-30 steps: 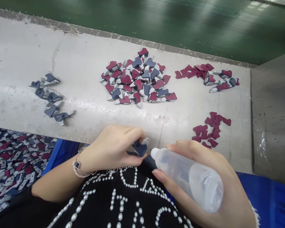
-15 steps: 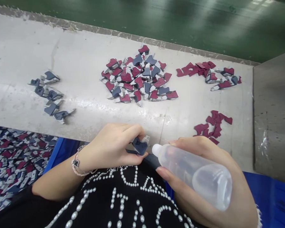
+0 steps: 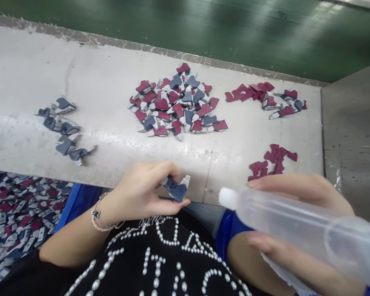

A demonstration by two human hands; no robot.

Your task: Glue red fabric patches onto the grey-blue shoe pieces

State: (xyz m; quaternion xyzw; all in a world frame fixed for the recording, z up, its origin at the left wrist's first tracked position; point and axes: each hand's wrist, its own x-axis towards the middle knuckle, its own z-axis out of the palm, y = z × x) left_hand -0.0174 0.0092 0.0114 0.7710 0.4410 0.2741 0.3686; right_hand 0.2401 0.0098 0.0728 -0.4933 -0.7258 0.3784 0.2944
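Between the thumb and fingers of my left hand (image 3: 151, 191) is a small grey-and-white plastic part (image 3: 177, 190), its blue-grey face turned up. My right hand (image 3: 305, 218) is wrapped round a translucent squeeze bottle (image 3: 283, 222) with a white cap, lying nearly level and pointing left, apart from the part. Beyond my hands lies a pile of similar parts (image 3: 175, 105), topped in dark red or blue-grey. Loose dark red flat pieces (image 3: 276, 158) lie past the bottle on the right, and a smaller group of blue-grey parts (image 3: 66, 127) is at the left.
Blue bins stand below the light worktable (image 3: 111, 74); the left one is full of parts (image 3: 15, 218). More dark red pieces (image 3: 249, 91) and a few parts (image 3: 285, 102) lie at the back right. A green surface (image 3: 172, 24) runs behind, a grey panel (image 3: 354, 135) at right.
The bottle in my right hand has moved right, away from the part. My left hand has shifted slightly left with the part. The view has shifted a little.
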